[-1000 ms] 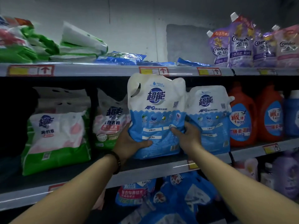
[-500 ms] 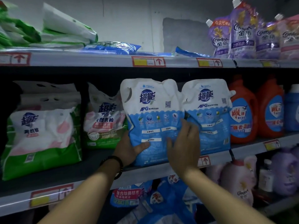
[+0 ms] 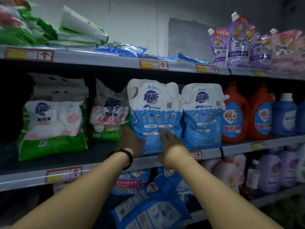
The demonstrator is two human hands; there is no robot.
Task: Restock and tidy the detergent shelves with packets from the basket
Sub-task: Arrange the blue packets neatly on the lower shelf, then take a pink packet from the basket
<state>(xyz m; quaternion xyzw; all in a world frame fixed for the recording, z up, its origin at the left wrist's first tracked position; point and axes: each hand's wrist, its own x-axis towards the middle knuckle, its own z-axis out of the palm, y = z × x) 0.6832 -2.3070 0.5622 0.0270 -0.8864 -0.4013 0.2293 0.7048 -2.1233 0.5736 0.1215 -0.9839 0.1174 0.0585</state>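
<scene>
The shelving unit (image 3: 165,65) carries three visible tiers of laundry goods. The basket named in the task is not in view. The middle shelf (image 3: 92,152) holds, from left to right, two green-and-white powder bags (image 3: 52,123), two blue-and-white pouches and a row of orange detergent bottles (image 3: 234,116). The left APG pouch (image 3: 155,111) is the item being stocked. It stands upright at the front of the middle shelf, label outward, with its right edge touching the right APG pouch (image 3: 202,116) and its left edge just beside the nearer powder bag. One second ago both hands clasped this pouch low on its sides and it sat higher in the view, leaning slightly. It now rests squarely on its base, level with its neighbour. The right hand (image 3: 171,142) has released its clasp: the fingers are straight and lie flat against the lower front of the pouch, pressing it back. The left hand (image 3: 130,139) holds the lower left edge, thumb on the front face; its fingers pass behind the pouch and cannot be seen. A dark bracelet (image 3: 125,156) sits on the left wrist. Judged from this, placement of this pouch is essentially complete, and only final alignment with the row remains. The gap between the powder bags and the pouches suggests room for further stock.
</scene>
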